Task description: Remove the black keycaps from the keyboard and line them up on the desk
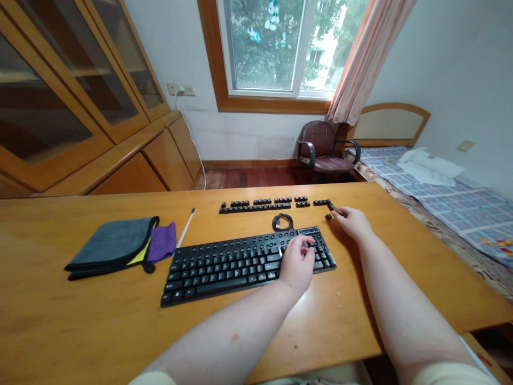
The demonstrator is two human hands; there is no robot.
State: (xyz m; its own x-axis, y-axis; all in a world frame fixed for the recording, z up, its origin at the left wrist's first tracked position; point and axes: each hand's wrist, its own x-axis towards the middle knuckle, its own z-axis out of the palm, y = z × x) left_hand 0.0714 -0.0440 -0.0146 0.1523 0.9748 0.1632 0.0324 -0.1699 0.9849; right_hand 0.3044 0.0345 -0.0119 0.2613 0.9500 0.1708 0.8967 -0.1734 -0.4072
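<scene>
One black keyboard (224, 270) lies on one table (320, 326), bare little posts (227, 243) showing in its top rows. The left hand (297, 264) bends its fingers over the right end; I can't tell if they grip anything. The right hand (353, 222) pinches one small dark thing (339, 212) near two rows of loose keys (260, 207).

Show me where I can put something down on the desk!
Bare desk lies in front of the gray cloth, left of the left forearm, and between the right forearm and the bed. It's crowded behind the keyboard, with keycaps and a cable.
</scene>
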